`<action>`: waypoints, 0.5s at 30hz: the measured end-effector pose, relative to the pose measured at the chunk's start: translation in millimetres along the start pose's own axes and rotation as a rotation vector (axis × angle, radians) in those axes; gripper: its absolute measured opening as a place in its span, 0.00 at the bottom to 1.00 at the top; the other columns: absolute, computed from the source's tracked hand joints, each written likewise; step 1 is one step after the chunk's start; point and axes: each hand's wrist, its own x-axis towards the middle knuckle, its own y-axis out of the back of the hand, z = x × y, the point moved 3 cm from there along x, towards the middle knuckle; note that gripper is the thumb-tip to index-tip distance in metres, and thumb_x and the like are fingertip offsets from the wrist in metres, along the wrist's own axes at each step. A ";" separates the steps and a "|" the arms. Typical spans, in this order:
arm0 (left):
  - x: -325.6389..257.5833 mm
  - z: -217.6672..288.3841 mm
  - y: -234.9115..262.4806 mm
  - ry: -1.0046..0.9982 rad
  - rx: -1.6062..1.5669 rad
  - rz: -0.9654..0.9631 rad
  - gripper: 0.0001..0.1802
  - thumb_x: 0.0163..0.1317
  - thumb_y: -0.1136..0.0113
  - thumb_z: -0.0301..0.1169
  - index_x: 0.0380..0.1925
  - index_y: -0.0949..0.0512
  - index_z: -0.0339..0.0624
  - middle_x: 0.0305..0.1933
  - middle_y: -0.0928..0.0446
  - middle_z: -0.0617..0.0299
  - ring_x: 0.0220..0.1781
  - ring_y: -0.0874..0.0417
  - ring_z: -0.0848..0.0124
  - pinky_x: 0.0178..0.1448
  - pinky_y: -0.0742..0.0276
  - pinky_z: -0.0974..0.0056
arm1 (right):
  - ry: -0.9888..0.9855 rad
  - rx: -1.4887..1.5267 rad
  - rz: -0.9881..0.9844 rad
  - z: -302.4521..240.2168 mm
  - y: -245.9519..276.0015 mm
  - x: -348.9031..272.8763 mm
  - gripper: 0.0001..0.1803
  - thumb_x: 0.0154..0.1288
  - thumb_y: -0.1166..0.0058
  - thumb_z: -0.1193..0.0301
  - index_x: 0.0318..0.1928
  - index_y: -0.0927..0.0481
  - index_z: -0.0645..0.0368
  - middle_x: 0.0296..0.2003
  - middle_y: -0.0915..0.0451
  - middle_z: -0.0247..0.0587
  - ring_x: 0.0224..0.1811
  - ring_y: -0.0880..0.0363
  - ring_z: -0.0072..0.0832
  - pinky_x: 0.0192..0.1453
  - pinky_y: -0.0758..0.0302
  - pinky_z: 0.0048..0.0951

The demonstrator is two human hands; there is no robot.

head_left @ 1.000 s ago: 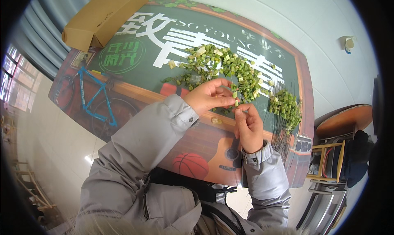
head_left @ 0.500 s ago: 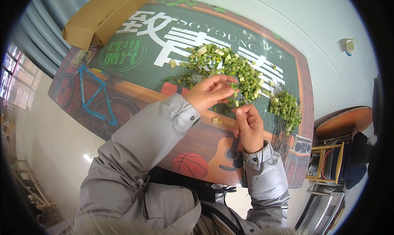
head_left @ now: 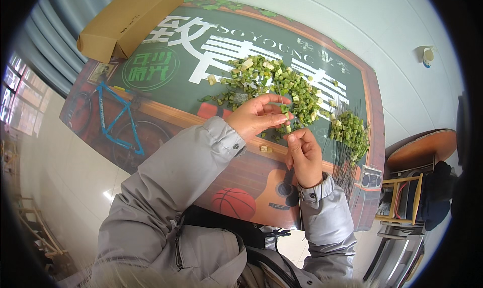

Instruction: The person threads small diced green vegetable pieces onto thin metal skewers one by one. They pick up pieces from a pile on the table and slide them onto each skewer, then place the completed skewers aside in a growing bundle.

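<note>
While both hands meet just right of frame centre, the left hand [head_left: 251, 118] sits lower than half a second ago: its fingertips were lifted off the right ones then, and now the gap is nearly closed. Short stack of cut stems [head_left: 288, 129] is between the two sets of fingertips, just below the near edge of the main pile. Left grip: thumb and forefinger pinching the upper part of the stack. Right hand [head_left: 305, 152]: thumb and finger pressed together on its lower end; cannot tell whether they bear on a stem or on something thin inside. My read: pieces being seated against each other, mid-step.

Loose pile of chopped green stems [head_left: 302, 91] unchanged, centre to upper right. Bundle of stems on thin dark sticks [head_left: 349, 132] lies right of the hands, stick ends pointing down-frame. One pale scrap [head_left: 265, 148] below the left hand.

Counter [head_left: 196, 114] has a printed top: chalkboard, bicycle, basketball, guitar. Cardboard box [head_left: 132, 23] upper left, by a blue-grey curtain [head_left: 75, 26]. Pale wall [head_left: 397, 41] upper right, round wooden board [head_left: 425, 148] and wood-framed chair [head_left: 416, 197] far right, light tiled floor [head_left: 75, 159] lower left.
</note>
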 end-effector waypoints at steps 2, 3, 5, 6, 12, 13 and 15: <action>-0.3 0.0 -0.2 0.009 -0.018 -0.002 0.21 0.62 0.46 0.25 0.55 0.34 0.41 0.41 0.26 0.60 0.51 0.25 0.70 0.54 0.30 0.67 | 0.002 0.007 -0.003 0.3 0.0 0.2 0.08 0.69 0.56 0.69 0.37 0.32 0.62 0.17 0.34 0.26 0.12 0.42 0.11 0.15 0.47 0.15; -0.8 -0.2 -0.5 0.012 -0.023 0.000 0.21 0.62 0.46 0.24 0.55 0.35 0.41 0.40 0.26 0.61 0.52 0.25 0.70 0.54 0.30 0.67 | 0.003 0.010 -0.006 0.4 -0.1 0.3 0.08 0.69 0.56 0.69 0.38 0.32 0.62 0.17 0.34 0.26 0.12 0.42 0.11 0.15 0.47 0.15; -1.3 0.0 -1.3 0.018 -0.023 -0.005 0.21 0.62 0.47 0.24 0.55 0.35 0.41 0.39 0.27 0.62 0.54 0.26 0.69 0.55 0.30 0.67 | 0.007 0.013 -0.008 0.6 0.0 0.2 0.08 0.69 0.57 0.69 0.38 0.32 0.62 0.16 0.34 0.26 0.12 0.42 0.11 0.15 0.47 0.15; -1.4 0.2 -1.7 0.019 -0.017 -0.011 0.21 0.62 0.47 0.24 0.55 0.35 0.41 0.39 0.27 0.62 0.55 0.26 0.69 0.55 0.30 0.67 | 0.008 0.014 -0.009 0.8 0.1 0.0 0.08 0.70 0.57 0.69 0.38 0.32 0.62 0.16 0.34 0.26 0.12 0.42 0.11 0.15 0.47 0.14; -1.7 1.9 -3.7 0.030 -0.004 -0.030 0.21 0.62 0.47 0.23 0.56 0.35 0.41 0.38 0.27 0.63 0.57 0.27 0.68 0.55 0.30 0.67 | 0.003 -0.028 -0.027 1.0 0.5 0.5 0.10 0.71 0.60 0.67 0.37 0.32 0.61 0.15 0.35 0.25 0.11 0.42 0.11 0.15 0.47 0.14; -1.8 2.3 -4.1 0.024 -0.002 -0.033 0.21 0.62 0.47 0.23 0.56 0.35 0.41 0.38 0.27 0.62 0.57 0.27 0.68 0.56 0.30 0.67 | 0.015 -0.033 -0.026 0.7 0.3 0.5 0.11 0.71 0.60 0.66 0.37 0.32 0.61 0.14 0.35 0.26 0.11 0.42 0.12 0.15 0.46 0.15; -2.3 1.6 -5.0 0.035 -0.008 -0.021 0.21 0.61 0.47 0.23 0.56 0.35 0.40 0.39 0.26 0.61 0.56 0.27 0.68 0.56 0.30 0.65 | 0.004 -0.045 -0.009 1.0 0.4 0.9 0.12 0.71 0.59 0.65 0.36 0.32 0.63 0.12 0.35 0.28 0.10 0.42 0.14 0.15 0.44 0.17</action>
